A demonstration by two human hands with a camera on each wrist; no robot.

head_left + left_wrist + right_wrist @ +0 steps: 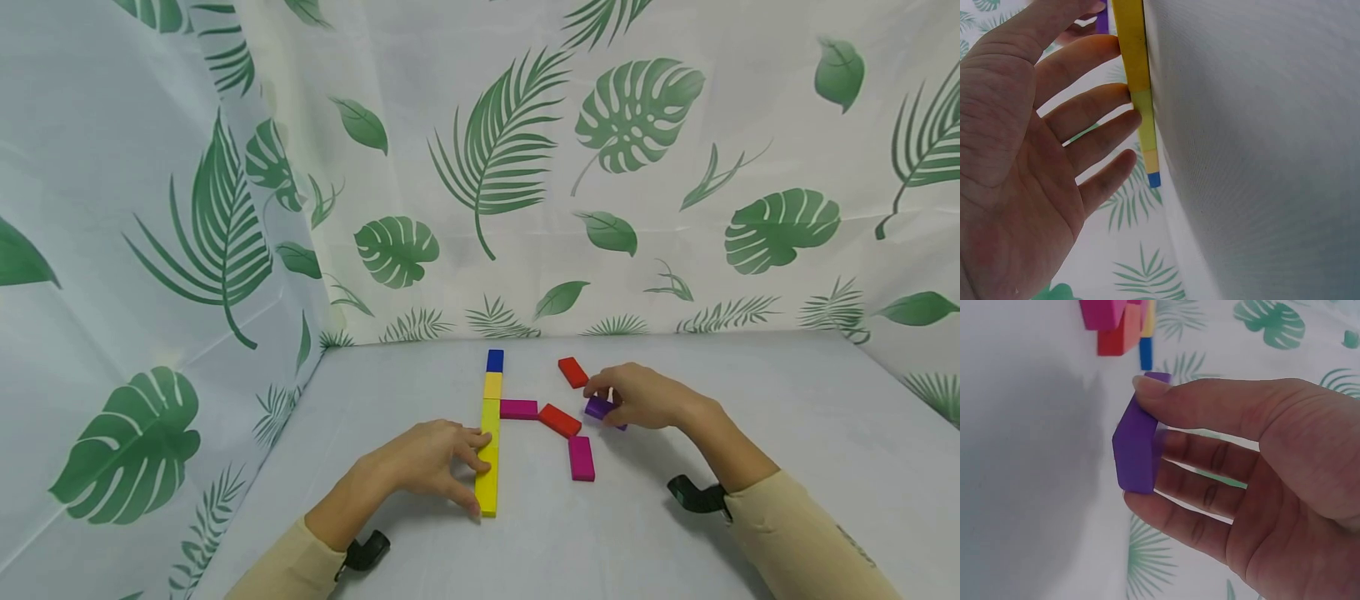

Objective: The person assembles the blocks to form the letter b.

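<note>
My right hand pinches a purple block between thumb and fingertips; the block looks tilted. My left hand lies beside a straight column of flat blocks, its fairly straight fingers touching the near yellow block. Farther up that column come another yellow block, a short light-orange block and a blue block. A magenta block extends rightward from the column, followed by a slanted red block and a second magenta block. Beyond the right fingertips lies another red block.
A pale cloth covers the table. Leaf-patterned curtains rise behind it and on both sides. Each wrist carries a black mount, the left mount and the right mount, low over the table.
</note>
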